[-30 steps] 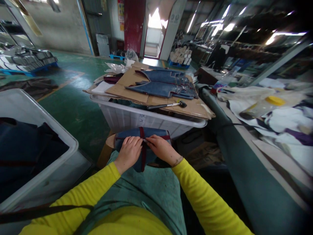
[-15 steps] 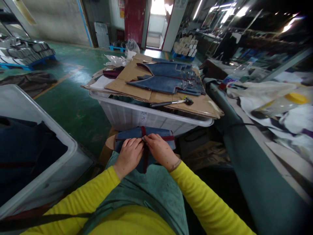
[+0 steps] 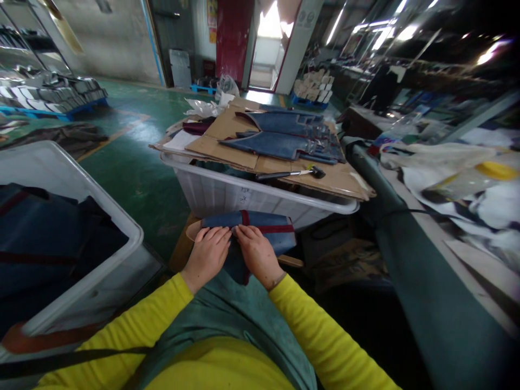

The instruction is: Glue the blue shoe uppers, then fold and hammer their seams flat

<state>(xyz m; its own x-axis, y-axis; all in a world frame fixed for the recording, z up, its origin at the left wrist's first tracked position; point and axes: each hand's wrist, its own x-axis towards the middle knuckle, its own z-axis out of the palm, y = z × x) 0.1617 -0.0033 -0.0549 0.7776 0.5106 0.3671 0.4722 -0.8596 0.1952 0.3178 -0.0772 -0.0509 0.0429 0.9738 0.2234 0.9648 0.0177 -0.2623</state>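
A blue leather-like piece with dark red strips [image 3: 280,239] lies across a support at my lap, in the middle of the head view. My left hand [image 3: 208,253] is closed on its left part, fingers bent over the material. Close beside it, my right hand [image 3: 258,255] pinches the piece near where the strips cross. The thumbs and fingertips almost meet, and what lies between them is too small to make out. Part of the piece hangs down between my wrists toward the green apron [image 3: 227,309].
Ahead stands a white bin [image 3: 211,187] topped with cardboard [image 3: 239,157]. Blue cut pieces [image 3: 264,143] and a black-handled tool [image 3: 280,175] lie on it. Another white bin [image 3: 136,233] with blue pieces is at left. A cluttered bench [image 3: 410,260] runs along the right.
The view has shifted slightly, so the surroundings sit lower and farther right. Both hands have stayed on the blue piece, which has turned a little, showing more of its right end.
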